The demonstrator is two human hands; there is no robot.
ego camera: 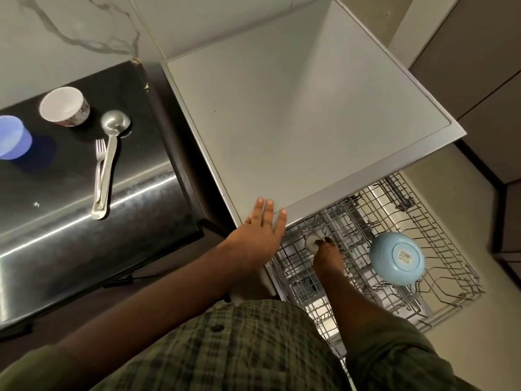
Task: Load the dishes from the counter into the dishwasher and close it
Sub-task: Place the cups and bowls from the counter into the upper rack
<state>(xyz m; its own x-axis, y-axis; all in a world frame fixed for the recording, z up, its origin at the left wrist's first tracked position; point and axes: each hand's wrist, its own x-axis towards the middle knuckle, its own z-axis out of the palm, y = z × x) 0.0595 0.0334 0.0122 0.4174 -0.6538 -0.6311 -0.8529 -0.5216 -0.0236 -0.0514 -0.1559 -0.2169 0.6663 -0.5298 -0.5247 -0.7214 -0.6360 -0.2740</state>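
Left hand point(260, 230) lying flat, fingers spread, on front edge of dishwasher point(282, 108) top. Right hand point(327, 253) reaching into pulled-out rack point(439, 280), grip unclear. Blue bowl point(397, 258) sitting inverted in rack. White cup point(64, 106), blue cup point(12, 138), ladle point(108, 159), fork point(99, 165) lying on black counter point(135, 221).
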